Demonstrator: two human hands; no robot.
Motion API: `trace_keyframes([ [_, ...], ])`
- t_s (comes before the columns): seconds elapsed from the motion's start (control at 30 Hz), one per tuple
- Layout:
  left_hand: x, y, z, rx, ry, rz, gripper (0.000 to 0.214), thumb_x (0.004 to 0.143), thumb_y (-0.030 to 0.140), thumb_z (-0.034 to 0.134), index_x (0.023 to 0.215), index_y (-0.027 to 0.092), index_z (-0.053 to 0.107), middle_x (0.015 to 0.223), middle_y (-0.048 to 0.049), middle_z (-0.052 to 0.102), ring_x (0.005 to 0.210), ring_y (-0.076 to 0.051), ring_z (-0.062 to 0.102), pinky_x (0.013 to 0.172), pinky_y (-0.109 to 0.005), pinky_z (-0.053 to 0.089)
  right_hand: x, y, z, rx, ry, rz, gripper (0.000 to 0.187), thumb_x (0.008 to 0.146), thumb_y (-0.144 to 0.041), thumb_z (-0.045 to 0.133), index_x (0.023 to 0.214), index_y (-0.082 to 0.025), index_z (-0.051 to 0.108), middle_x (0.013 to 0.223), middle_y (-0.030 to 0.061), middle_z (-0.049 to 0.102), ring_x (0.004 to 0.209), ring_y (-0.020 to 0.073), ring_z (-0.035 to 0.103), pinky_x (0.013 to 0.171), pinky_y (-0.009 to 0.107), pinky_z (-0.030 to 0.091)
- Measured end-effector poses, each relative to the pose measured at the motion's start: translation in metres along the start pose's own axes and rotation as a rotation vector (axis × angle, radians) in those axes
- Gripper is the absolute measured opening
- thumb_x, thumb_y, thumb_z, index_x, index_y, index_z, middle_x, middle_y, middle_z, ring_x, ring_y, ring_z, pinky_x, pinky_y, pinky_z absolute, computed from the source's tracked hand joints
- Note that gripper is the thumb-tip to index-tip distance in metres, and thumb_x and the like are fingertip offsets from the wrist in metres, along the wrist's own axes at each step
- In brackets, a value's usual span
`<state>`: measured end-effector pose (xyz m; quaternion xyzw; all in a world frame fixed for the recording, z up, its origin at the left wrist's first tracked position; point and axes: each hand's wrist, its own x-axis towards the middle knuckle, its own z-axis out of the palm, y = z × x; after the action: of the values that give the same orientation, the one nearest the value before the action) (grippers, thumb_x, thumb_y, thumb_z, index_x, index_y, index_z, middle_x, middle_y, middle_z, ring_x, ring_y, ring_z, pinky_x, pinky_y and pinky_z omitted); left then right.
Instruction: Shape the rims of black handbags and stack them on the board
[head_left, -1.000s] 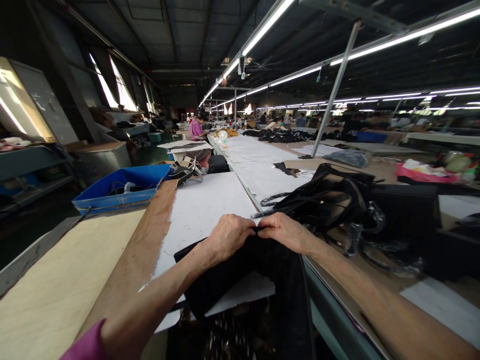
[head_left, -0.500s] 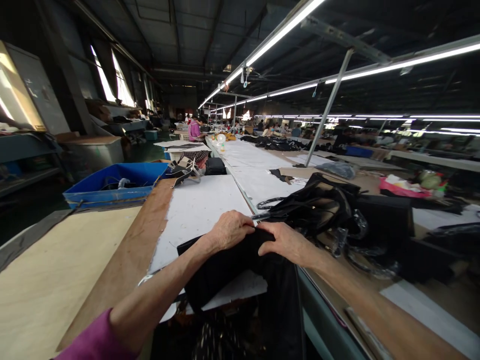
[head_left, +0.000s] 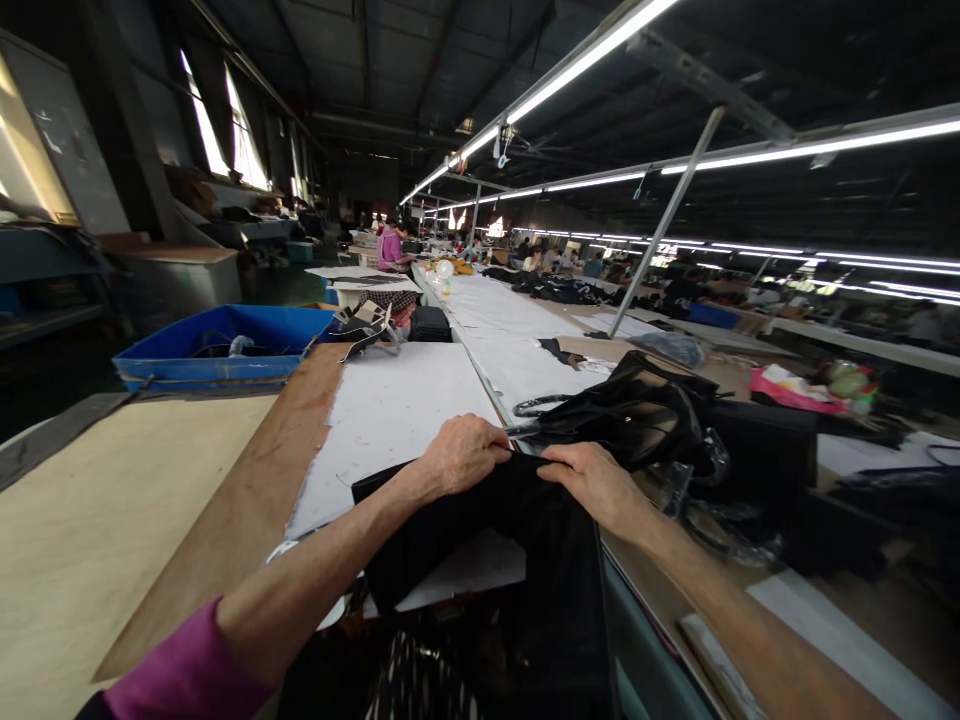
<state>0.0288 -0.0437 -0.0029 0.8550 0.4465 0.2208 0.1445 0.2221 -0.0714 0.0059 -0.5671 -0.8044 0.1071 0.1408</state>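
Note:
A piece of black fabric (head_left: 559,560), perhaps part of a bag, hangs over the near edge of the white-covered table (head_left: 409,400). Its upper edge is pinched in my left hand (head_left: 466,455), fingers closed. A little to the right, my right hand (head_left: 592,482) grips the same edge between thumb and fingers. The lower part of the fabric drops toward my lap and is dark there. Just beyond my right hand lies a heap of black bags (head_left: 634,410) with plastic-wrapped handles.
A blue bin (head_left: 210,370) stands at the left, behind a pale board (head_left: 127,500). Black stacked pieces (head_left: 430,324) sit ahead. To the right are a pink basket (head_left: 795,390) and a slanted metal post (head_left: 667,220). A person in purple (head_left: 390,247) is farther back.
My right hand has slid slightly right along the fabric's edge, widening the gap between my hands. My left hand keeps its hold. The camera view has shifted a little.

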Motion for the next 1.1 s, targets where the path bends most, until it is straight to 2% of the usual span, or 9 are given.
trace_keyframes([
  [0.1, 0.002, -0.002, 0.002, -0.021, 0.009, -0.006, 0.022, 0.075, 0.024, 0.046, 0.080, 0.022, 0.067, 0.067, 0.0005, 0.065, 0.065, -0.013, 0.056, 0.060, -0.021, 0.038, 0.004, 0.007, -0.003, 0.035, -0.077, -0.037, 0.029, 0.080, -0.040, 0.043, 0.068, -0.020, 0.060, 0.062, -0.0025, 0.058, 0.062, 0.0134, 0.051, 0.056, 0.023, 0.031],
  [0.17, 0.003, -0.003, 0.003, -0.017, 0.015, -0.016, 0.024, 0.075, 0.023, 0.044, 0.078, 0.022, 0.067, 0.066, -0.0002, 0.064, 0.064, -0.014, 0.055, 0.060, -0.022, 0.038, 0.004, 0.004, -0.003, -0.020, -0.080, -0.045, 0.027, 0.079, -0.042, 0.046, 0.069, -0.021, 0.060, 0.066, -0.0015, 0.060, 0.066, 0.0149, 0.053, 0.059, 0.024, 0.032],
  [0.33, 0.002, -0.001, 0.004, 0.004, 0.018, -0.016, 0.027, 0.075, 0.020, 0.040, 0.078, 0.021, 0.067, 0.064, -0.0008, 0.063, 0.062, -0.014, 0.055, 0.058, -0.022, 0.038, 0.006, -0.022, 0.005, -0.190, -0.021, -0.023, 0.023, 0.076, -0.039, 0.051, 0.092, -0.024, 0.059, 0.085, 0.0029, 0.065, 0.084, 0.0204, 0.057, 0.065, 0.026, 0.033],
  [0.53, -0.007, 0.007, -0.006, -0.024, 0.007, 0.004, 0.030, 0.077, 0.018, 0.036, 0.074, 0.018, 0.066, 0.069, -0.0022, 0.065, 0.065, -0.014, 0.055, 0.061, -0.022, 0.039, 0.018, -0.035, 0.015, -0.244, -0.010, -0.023, 0.023, 0.084, -0.033, 0.040, 0.086, -0.022, 0.060, 0.085, 0.0051, 0.066, 0.085, 0.0199, 0.058, 0.066, 0.026, 0.032],
  [0.63, -0.024, 0.004, -0.022, -0.039, -0.002, -0.067, 0.025, 0.076, 0.023, 0.043, 0.089, 0.018, 0.064, 0.081, -0.0032, 0.066, 0.073, -0.016, 0.057, 0.065, -0.024, 0.041, 0.020, -0.032, 0.015, -0.229, -0.006, -0.060, 0.022, 0.084, -0.032, 0.041, 0.083, -0.023, 0.060, 0.083, 0.0035, 0.065, 0.082, 0.0183, 0.058, 0.064, 0.025, 0.031],
  [0.77, -0.067, -0.012, -0.040, -0.015, 0.057, -0.234, 0.040, 0.071, 0.037, 0.054, 0.108, 0.021, 0.056, 0.102, -0.0049, 0.062, 0.092, -0.021, 0.055, 0.078, -0.029, 0.040, 0.022, -0.031, 0.014, -0.229, 0.005, -0.082, 0.028, 0.085, -0.035, 0.039, 0.069, -0.021, 0.056, 0.066, 0.0013, 0.061, 0.067, 0.0143, 0.054, 0.059, 0.024, 0.028],
  [0.83, -0.091, -0.022, -0.043, -0.008, 0.093, -0.312, 0.041, 0.069, 0.042, 0.056, 0.105, 0.021, 0.058, 0.101, -0.0047, 0.062, 0.094, -0.022, 0.053, 0.079, -0.029, 0.040, 0.023, -0.031, 0.015, -0.241, 0.021, -0.080, 0.031, 0.085, -0.036, 0.038, 0.064, -0.019, 0.053, 0.059, 0.0001, 0.056, 0.061, 0.0127, 0.050, 0.057, 0.024, 0.026],
  [0.93, -0.115, -0.031, -0.039, -0.075, 0.145, -0.383, 0.031, 0.071, 0.041, 0.055, 0.094, 0.022, 0.062, 0.090, -0.0026, 0.062, 0.084, -0.019, 0.055, 0.072, -0.026, 0.040, 0.024, -0.032, 0.017, -0.240, 0.046, -0.093, 0.031, 0.085, -0.034, 0.038, 0.061, -0.019, 0.050, 0.054, -0.0014, 0.052, 0.056, 0.0114, 0.046, 0.054, 0.024, 0.023],
  [1.1, -0.121, -0.036, -0.026, -0.374, 0.243, -0.377, 0.021, 0.075, 0.034, 0.050, 0.075, 0.018, 0.063, 0.079, -0.0003, 0.058, 0.071, -0.014, 0.051, 0.063, -0.023, 0.036, 0.027, -0.029, 0.017, -0.200, 0.029, -0.098, 0.031, 0.085, -0.034, 0.038, 0.060, -0.019, 0.048, 0.054, -0.0024, 0.050, 0.054, 0.0105, 0.044, 0.052, 0.023, 0.021],
])
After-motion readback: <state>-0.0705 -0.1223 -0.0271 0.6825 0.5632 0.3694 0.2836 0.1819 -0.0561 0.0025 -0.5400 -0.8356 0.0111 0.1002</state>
